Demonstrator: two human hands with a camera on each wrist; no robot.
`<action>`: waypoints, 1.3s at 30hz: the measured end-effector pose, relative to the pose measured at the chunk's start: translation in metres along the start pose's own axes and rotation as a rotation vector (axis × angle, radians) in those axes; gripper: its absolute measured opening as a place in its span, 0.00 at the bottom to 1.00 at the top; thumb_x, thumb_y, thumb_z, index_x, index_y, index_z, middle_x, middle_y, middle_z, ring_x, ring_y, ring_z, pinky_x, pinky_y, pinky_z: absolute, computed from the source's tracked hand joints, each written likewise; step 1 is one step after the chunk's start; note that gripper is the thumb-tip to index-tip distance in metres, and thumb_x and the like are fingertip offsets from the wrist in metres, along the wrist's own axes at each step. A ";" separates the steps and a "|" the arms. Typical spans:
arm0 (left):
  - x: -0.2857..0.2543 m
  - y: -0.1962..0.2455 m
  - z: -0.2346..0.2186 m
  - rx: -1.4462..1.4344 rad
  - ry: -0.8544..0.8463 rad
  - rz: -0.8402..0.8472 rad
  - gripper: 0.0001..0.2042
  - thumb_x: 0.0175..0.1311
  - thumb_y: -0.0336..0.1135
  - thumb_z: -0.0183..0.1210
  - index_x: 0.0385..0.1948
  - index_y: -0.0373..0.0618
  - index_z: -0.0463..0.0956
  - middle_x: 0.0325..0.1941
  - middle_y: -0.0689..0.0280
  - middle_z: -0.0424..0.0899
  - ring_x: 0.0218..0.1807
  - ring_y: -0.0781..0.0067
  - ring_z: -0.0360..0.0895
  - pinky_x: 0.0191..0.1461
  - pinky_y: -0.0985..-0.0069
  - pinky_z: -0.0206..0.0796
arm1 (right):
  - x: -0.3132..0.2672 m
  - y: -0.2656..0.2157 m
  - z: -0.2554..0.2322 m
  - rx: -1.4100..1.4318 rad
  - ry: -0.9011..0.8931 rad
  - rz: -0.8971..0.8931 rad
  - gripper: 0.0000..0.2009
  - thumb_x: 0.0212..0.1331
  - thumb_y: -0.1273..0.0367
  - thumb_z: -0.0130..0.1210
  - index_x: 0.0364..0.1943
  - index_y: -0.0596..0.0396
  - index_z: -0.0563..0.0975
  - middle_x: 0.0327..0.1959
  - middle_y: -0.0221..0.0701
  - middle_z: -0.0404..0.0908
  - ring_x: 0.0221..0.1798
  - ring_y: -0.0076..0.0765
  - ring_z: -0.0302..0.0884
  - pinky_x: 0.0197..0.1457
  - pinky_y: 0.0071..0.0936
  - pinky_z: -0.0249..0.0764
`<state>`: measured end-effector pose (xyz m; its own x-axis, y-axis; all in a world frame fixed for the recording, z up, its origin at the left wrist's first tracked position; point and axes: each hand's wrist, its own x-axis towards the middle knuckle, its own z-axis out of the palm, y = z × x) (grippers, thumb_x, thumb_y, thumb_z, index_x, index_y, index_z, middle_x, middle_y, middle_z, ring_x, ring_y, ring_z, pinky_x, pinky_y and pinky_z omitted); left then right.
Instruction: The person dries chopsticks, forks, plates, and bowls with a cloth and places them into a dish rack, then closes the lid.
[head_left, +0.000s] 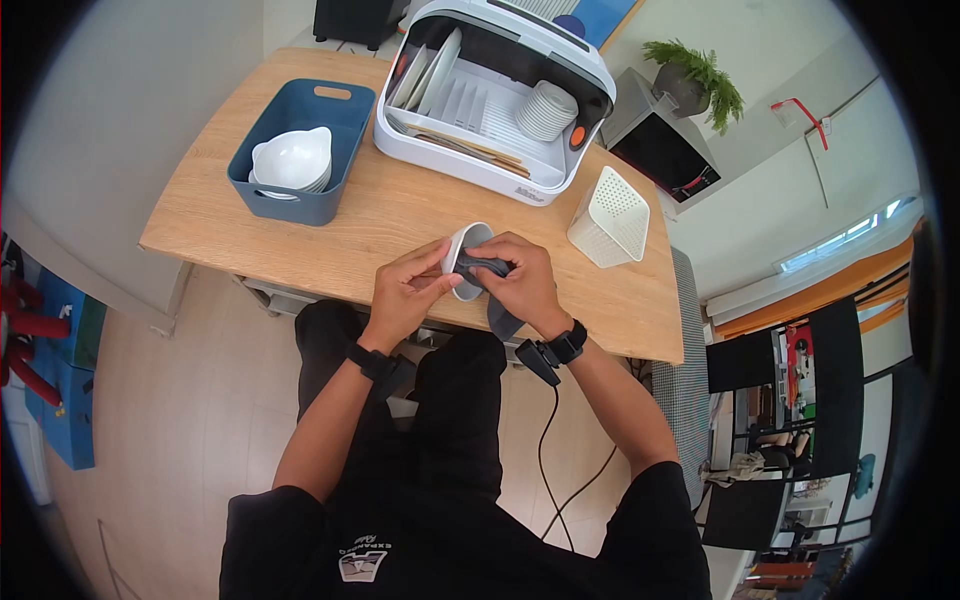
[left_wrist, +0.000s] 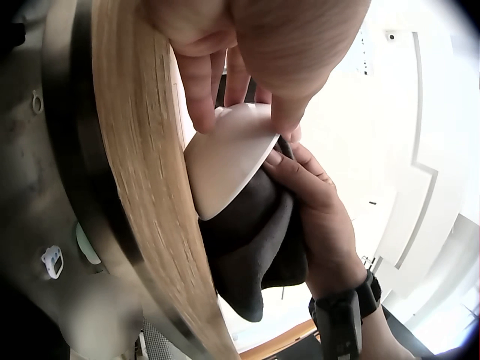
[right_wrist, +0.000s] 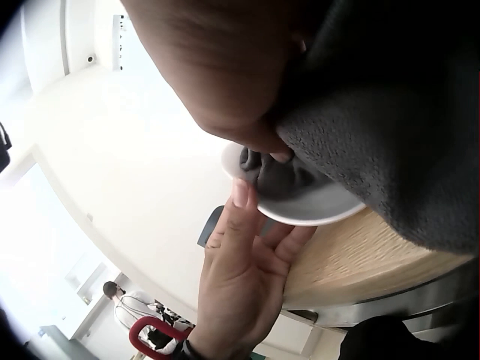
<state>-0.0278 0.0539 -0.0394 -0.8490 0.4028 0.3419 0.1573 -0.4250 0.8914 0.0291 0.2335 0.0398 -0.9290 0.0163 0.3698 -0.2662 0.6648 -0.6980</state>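
A white bowl point(head_left: 478, 236) is tilted on its side over the table's near edge. My left hand point(head_left: 405, 290) grips it by the rim, thumb on the near side and fingers behind, as the right wrist view also shows. A dark grey cloth point(left_wrist: 255, 247) is bunched inside the bowl, and its loose end hangs below. My right hand point(head_left: 528, 285) pinches the cloth and presses it against the bowl's inner wall. In the left wrist view the bowl's smooth outside faces the camera, close against the table edge.
On the wooden table point(head_left: 400, 215), a blue bin point(head_left: 310, 207) holds stacked white bowls point(head_left: 292, 160). A white dish cabinet point(head_left: 460, 178) with plates, small dishes and chopsticks stands at the back. A white perforated basket point(head_left: 608, 220) is at the right. A black cable point(head_left: 545, 440) trails from my right wrist.
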 end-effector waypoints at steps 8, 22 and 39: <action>-0.002 -0.001 0.000 0.017 0.009 0.019 0.25 0.57 0.21 0.69 0.59 0.39 0.78 0.66 0.51 0.76 0.57 0.67 0.82 0.58 0.73 0.80 | 0.013 0.004 -0.027 -0.597 0.021 -0.217 0.13 0.45 0.78 0.65 0.38 0.50 0.87 0.37 0.29 0.84 0.39 0.40 0.82 0.37 0.32 0.79; -0.003 0.003 0.004 0.062 0.016 0.015 0.25 0.56 0.21 0.70 0.59 0.38 0.78 0.66 0.52 0.76 0.56 0.68 0.82 0.57 0.74 0.81 | -0.020 0.003 0.001 -0.145 -0.056 0.086 0.13 0.47 0.77 0.66 0.40 0.53 0.87 0.34 0.33 0.84 0.37 0.37 0.83 0.42 0.27 0.77; -0.004 0.006 0.001 0.115 0.019 -0.058 0.24 0.56 0.23 0.71 0.57 0.38 0.78 0.61 0.57 0.80 0.52 0.71 0.85 0.45 0.82 0.78 | -0.009 0.013 -0.020 -0.535 0.064 -0.172 0.13 0.47 0.80 0.63 0.38 0.51 0.86 0.37 0.30 0.84 0.36 0.39 0.83 0.34 0.30 0.79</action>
<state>-0.0232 0.0511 -0.0352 -0.8676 0.4084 0.2838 0.1634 -0.3049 0.9383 0.0397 0.2571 0.0397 -0.8619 -0.0911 0.4989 -0.2289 0.9477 -0.2225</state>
